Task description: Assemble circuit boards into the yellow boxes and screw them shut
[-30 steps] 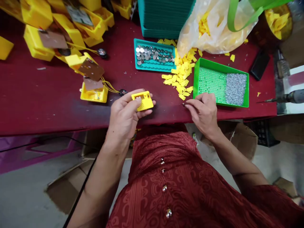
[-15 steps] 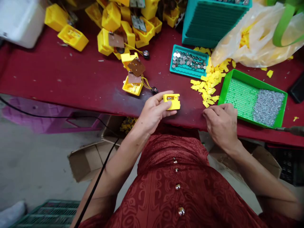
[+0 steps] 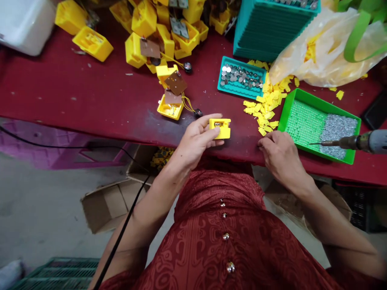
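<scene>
My left hand (image 3: 198, 139) grips a small yellow plastic case (image 3: 224, 132), thumb on its face. A recess in that face shows something silvery inside. My right hand (image 3: 279, 155) rests at the table's front edge with thumb and fingers pinched together; whatever lies between the fingertips is hidden. Just beyond it is a heap of small yellow plastic covers (image 3: 267, 108). To its right a green tray (image 3: 305, 121) has many small metal screws (image 3: 338, 131) at one end. The tip of an electric screwdriver (image 3: 363, 141) hangs over this tray.
A teal tray (image 3: 222, 82) of button cells lies ahead, before a stack of teal trays (image 3: 266, 32). Yellow housings with circuit boards (image 3: 148, 48) are piled at the back left. An opened housing with wires (image 3: 169, 110) sits near my left hand. A plastic bag (image 3: 329, 60) stands back right.
The screwdriver has swung further into view from the right, over the green tray. My right hand has shifted slightly, still pinched. My left hand keeps the yellow case in nearly the same place.
</scene>
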`<action>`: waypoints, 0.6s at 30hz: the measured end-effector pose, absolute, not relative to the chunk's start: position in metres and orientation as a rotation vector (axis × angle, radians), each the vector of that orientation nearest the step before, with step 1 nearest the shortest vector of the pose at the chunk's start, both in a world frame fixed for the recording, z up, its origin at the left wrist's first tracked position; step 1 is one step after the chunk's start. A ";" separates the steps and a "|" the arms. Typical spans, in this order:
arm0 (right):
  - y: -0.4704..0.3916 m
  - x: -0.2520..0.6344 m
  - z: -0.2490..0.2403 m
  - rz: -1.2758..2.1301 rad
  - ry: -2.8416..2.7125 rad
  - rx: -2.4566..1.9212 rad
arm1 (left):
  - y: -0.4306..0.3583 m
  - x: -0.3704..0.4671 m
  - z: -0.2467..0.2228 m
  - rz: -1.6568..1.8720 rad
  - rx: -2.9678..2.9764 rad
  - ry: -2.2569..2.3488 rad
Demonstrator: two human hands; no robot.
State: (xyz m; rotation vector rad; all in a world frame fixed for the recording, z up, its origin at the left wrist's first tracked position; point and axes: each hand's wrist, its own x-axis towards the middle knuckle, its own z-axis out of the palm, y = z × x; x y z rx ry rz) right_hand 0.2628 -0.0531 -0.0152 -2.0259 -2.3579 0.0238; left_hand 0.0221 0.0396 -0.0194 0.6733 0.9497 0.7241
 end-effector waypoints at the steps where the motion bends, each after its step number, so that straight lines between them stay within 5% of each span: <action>1: -0.052 0.263 -0.014 0.045 -2.352 -2.049 | 0.039 0.021 -0.019 0.735 0.674 0.950; 18: -0.031 0.254 -0.034 0.371 -1.982 -1.815 | 0.039 0.028 -0.023 0.776 0.701 0.958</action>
